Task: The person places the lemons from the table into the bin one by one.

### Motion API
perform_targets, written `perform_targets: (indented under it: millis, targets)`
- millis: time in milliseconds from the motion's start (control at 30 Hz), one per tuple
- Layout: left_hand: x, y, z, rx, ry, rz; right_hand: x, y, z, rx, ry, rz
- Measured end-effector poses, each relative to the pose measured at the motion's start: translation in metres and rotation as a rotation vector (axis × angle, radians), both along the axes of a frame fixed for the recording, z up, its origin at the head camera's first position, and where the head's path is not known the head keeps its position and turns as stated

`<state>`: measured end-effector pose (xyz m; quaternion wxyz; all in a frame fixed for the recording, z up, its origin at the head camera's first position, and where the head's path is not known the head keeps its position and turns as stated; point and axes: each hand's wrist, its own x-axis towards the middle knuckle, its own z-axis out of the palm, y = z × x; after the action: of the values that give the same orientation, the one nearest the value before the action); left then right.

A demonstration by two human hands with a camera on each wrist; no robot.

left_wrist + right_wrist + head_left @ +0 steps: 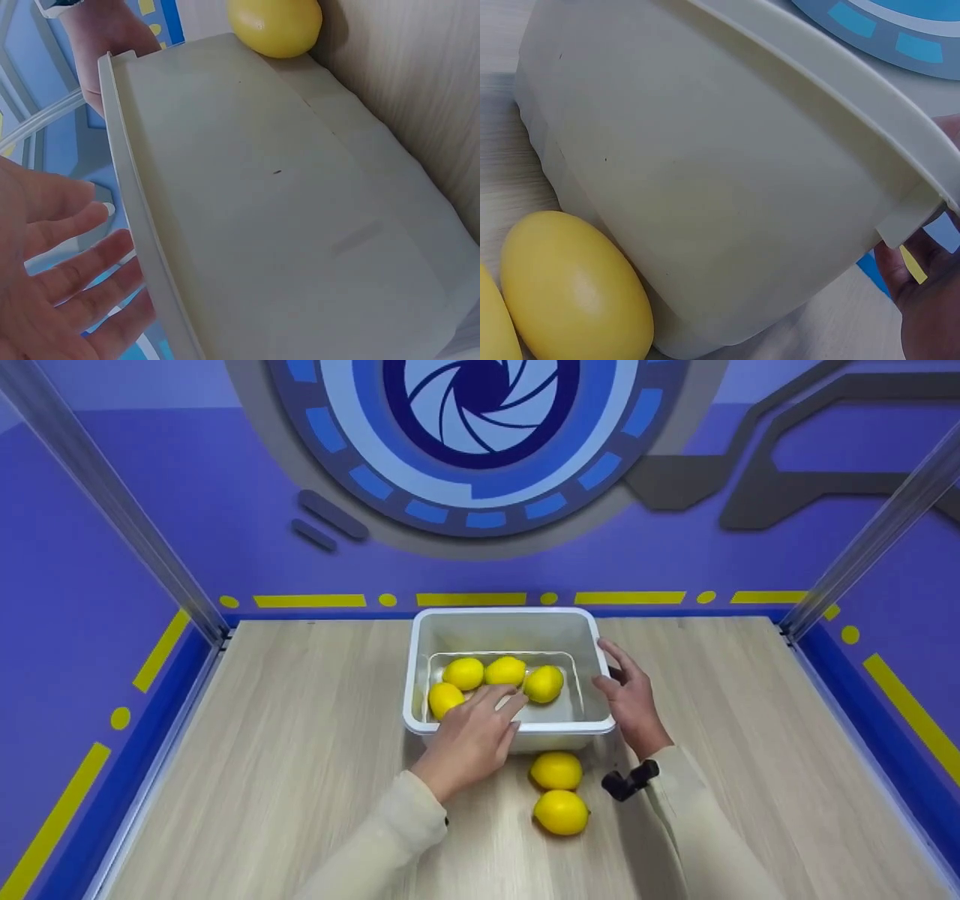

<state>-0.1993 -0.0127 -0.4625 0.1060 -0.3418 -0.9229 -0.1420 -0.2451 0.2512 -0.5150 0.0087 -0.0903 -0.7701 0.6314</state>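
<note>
I have the left hand, fingers apart, over the front edge of the white box, near 4 yellow lemons inside, while my right hand is clamped on the box's right edge, and 2 more lemons sit on the table just in front.

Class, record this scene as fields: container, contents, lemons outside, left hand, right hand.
Container: white rectangular plastic bin, upright on light wood-grain tabletop
Contents: four yellow oval lemons visible
Outside: two more yellow lemons in front of the bin
Left hand: over the near rim, fingers spread, palm empty
Right hand: holds the right rim
</note>
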Motion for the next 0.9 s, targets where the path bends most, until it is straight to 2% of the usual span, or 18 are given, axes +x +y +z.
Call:
perform_targets:
  millis: [600,900]
  targets:
    - [0.015,0.000,0.003,0.019,0.052,-0.046,0.001,-0.001,0.002,0.010,-0.005,-0.004]
    - [0.022,0.003,0.005,0.019,0.021,-0.066,0.000,-0.001,0.001,0.024,-0.002,-0.007]
